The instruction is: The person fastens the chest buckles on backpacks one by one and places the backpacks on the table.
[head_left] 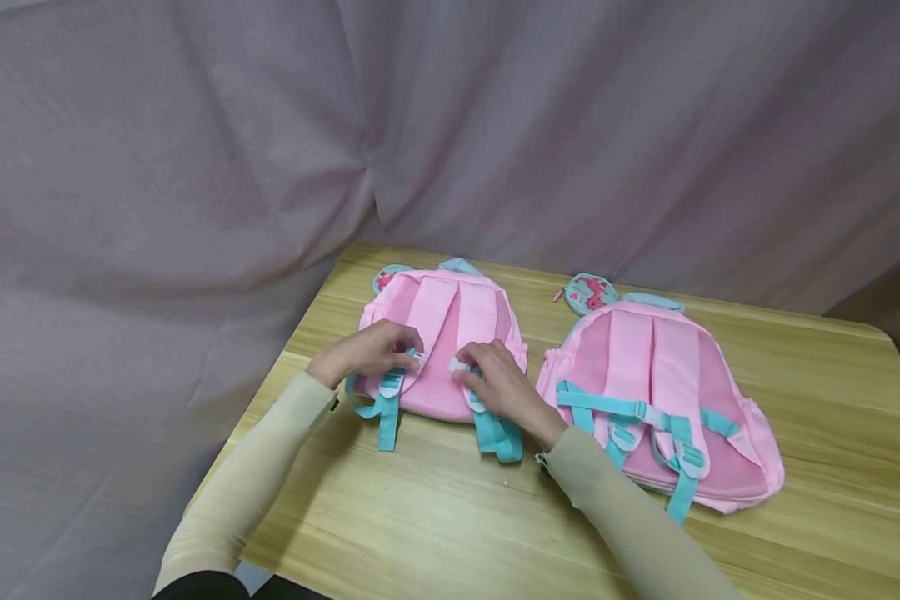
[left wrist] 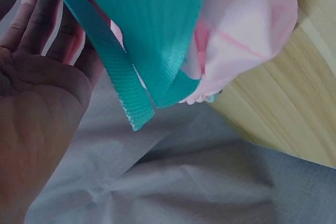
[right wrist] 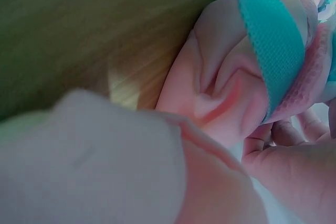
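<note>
Two pink backpacks lie on the table with their shoulder straps facing up. Over the left backpack (head_left: 437, 392), my left hand (head_left: 371, 348) pinches a white buckle piece (head_left: 417, 356) on a teal strap. Facing it, my right hand (head_left: 498, 379) holds the other white buckle piece (head_left: 457, 364) between thumb and fingers. A short gap separates the two pieces. In the left wrist view, teal webbing (left wrist: 147, 30) hangs beside the palm, its cut end loose. The right wrist view has a teal strap (right wrist: 273, 45) crossing the pink fabric; the fingertips are partly hidden there.
The right backpack (head_left: 675, 350) has its teal chest strap (head_left: 603, 403) joined across the shoulder straps. Round teal-and-pink pouches, one of them the right pouch (head_left: 591, 293), lie at the back. A grey curtain (head_left: 450, 125) hangs behind the wooden table (head_left: 420, 517).
</note>
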### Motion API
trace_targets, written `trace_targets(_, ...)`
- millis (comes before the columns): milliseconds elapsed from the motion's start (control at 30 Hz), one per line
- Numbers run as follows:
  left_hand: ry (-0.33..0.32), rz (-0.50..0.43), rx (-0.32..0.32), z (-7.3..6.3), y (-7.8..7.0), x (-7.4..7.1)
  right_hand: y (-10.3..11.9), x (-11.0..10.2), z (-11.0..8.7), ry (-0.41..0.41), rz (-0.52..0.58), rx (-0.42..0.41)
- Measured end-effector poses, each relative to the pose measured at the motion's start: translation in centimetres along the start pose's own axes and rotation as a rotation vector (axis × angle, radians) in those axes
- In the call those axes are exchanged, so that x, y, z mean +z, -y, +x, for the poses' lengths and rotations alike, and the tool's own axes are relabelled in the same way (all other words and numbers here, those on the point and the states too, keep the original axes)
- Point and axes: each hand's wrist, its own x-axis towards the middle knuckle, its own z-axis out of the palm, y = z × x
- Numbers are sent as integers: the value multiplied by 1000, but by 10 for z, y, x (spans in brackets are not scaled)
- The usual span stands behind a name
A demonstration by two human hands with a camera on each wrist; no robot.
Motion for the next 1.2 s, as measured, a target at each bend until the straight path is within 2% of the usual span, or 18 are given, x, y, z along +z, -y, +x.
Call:
trace_targets(133, -6, -13, -9, -1, 0, 2, 34, -19, -5, 36, -2, 59)
trace_targets(300, -21, -45, -25, -1, 1, 7, 47, -25, -7, 64, -61, 101)
trace_targets(500, -51, -42, -46, -3, 2, 13, 47, -23, -7, 53, -75, 70)
trace_targets(667, -71, -33, -16, -4, 3, 15, 45, -23, -7, 52, -88, 61)
trace_targets(767, -73, -50, -4, -5, 3, 15, 37, -20, -6, 25, -54, 38)
trace_targets(867, -76, -75, -6, -6, 2, 15, 14, -6, -2, -16, -26, -1)
trace_targets(967, -86, -90, -9, -7, 3, 15, 5, 0, 0, -31, -18, -16)
trace_targets(1200, -124, -93, -8, -5, 5, 15, 39, -24, -1, 27, 15, 76)
